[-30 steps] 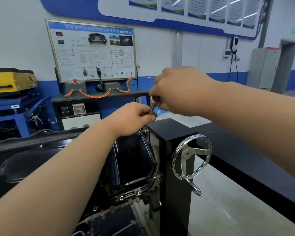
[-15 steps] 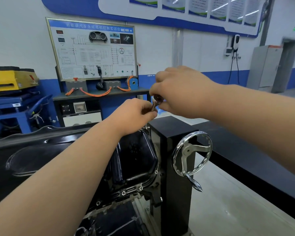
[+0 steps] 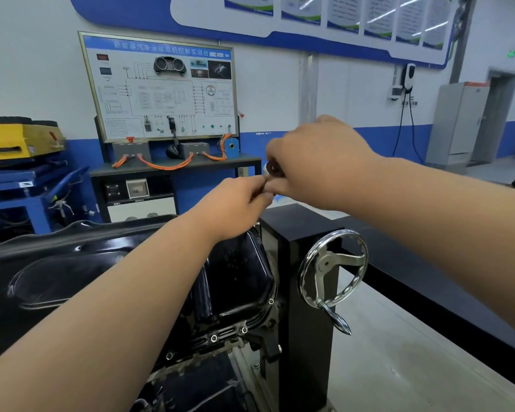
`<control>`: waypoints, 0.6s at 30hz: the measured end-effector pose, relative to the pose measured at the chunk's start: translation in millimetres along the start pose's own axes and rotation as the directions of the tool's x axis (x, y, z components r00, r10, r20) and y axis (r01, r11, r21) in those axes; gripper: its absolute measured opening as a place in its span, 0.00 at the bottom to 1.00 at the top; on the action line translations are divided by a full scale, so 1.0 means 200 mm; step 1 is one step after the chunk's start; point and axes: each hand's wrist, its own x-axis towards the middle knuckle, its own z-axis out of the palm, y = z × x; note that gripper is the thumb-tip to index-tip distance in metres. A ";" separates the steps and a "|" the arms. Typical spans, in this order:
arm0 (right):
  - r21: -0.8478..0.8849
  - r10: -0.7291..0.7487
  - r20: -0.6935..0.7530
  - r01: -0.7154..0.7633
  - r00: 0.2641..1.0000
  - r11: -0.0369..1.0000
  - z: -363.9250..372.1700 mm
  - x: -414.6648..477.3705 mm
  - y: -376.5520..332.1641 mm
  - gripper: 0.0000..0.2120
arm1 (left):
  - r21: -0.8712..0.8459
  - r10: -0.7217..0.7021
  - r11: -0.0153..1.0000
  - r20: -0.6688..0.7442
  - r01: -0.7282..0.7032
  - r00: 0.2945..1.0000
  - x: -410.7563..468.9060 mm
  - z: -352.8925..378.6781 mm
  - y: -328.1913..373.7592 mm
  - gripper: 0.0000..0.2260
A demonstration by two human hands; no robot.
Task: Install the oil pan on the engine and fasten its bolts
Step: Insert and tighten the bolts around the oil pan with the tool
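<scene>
Closest to me, the flange of the black oil pan point(image 3: 238, 281) sits down on the engine point(image 3: 191, 382). A row of bolts point(image 3: 213, 338) stands in its near edge, and I cannot tell from here how tight they are. Just to the right, the chrome handwheel point(image 3: 333, 272) hangs off the black stand post point(image 3: 304, 322), near enough to catch a swinging handle.

Further out, above the pan's far end, both my hands are lifted clear of the pan. My left hand point(image 3: 235, 206) is curled, with its fingertips pinching a slim metal piece point(image 3: 263, 185) that is mostly hidden. My right hand point(image 3: 315, 162) is closed around a small dark round-headed tool point(image 3: 271, 168), probably a ratchet. The two parts meet between the hands, so I judge I am fitting the tool together before going onto a bolt.

To do this well, I seat the joint fully and tug it once. Then I bring it down square on a bolt head and steady the drive with the left hand. I snug the bolts evenly and alternate across the flange, so the pan pulls down flat.

Behind it all is the wiring training board point(image 3: 161, 84) on the wall.
</scene>
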 end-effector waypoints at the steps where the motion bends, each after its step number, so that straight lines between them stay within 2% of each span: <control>1: 0.057 0.106 0.013 -0.106 0.994 0.993 0.01 -0.01 -0.02 0.16 | 0.029 -0.017 0.999 0.024 0.016 1.000 0.02 0.01 0.00 0.08; 3: 0.145 0.241 0.033 -0.243 0.970 0.959 0.04 -0.03 -0.07 0.20 | 0.133 -0.068 0.990 0.134 0.050 0.989 0.05 0.03 0.00 0.11; 4: 0.143 0.225 -0.004 -0.222 0.974 0.965 0.05 -0.03 -0.07 0.20 | 0.165 -0.057 0.986 0.147 0.033 0.987 0.03 0.03 0.01 0.10; 7: 0.079 -0.015 -0.101 0.023 0.995 0.997 0.05 -0.02 -0.03 0.18 | 0.141 0.012 0.990 0.051 -0.019 0.999 -0.02 0.01 0.02 0.11; 9: 0.010 -0.198 -0.098 0.200 0.975 0.980 0.03 0.00 0.05 0.16 | 0.112 0.010 0.994 0.051 -0.016 0.999 -0.03 0.01 0.03 0.09; 11: 0.001 -0.251 -0.078 0.252 0.965 0.968 0.02 0.00 0.07 0.16 | 0.076 0.002 0.997 0.070 -0.007 0.998 -0.03 0.01 0.04 0.07; 12: 0.015 -0.228 -0.077 0.230 0.971 0.973 0.02 0.00 0.06 0.16 | 0.063 -0.005 0.998 0.067 0.001 0.998 -0.03 0.01 0.04 0.08; 14: 0.007 -0.088 -0.079 0.088 0.993 0.996 0.03 -0.01 -0.01 0.15 | 0.047 -0.027 0.999 0.044 0.025 0.999 -0.01 0.02 0.04 0.11; 17: 0.104 0.200 0.064 -0.205 0.978 0.973 0.05 -0.01 -0.12 0.17 | -0.003 -0.115 0.993 0.104 0.116 0.988 0.03 0.03 0.04 0.17; 18: 0.123 0.210 0.082 -0.219 0.974 0.968 0.05 0.00 -0.12 0.17 | -0.008 -0.139 0.990 0.112 0.141 0.984 0.03 0.04 0.04 0.18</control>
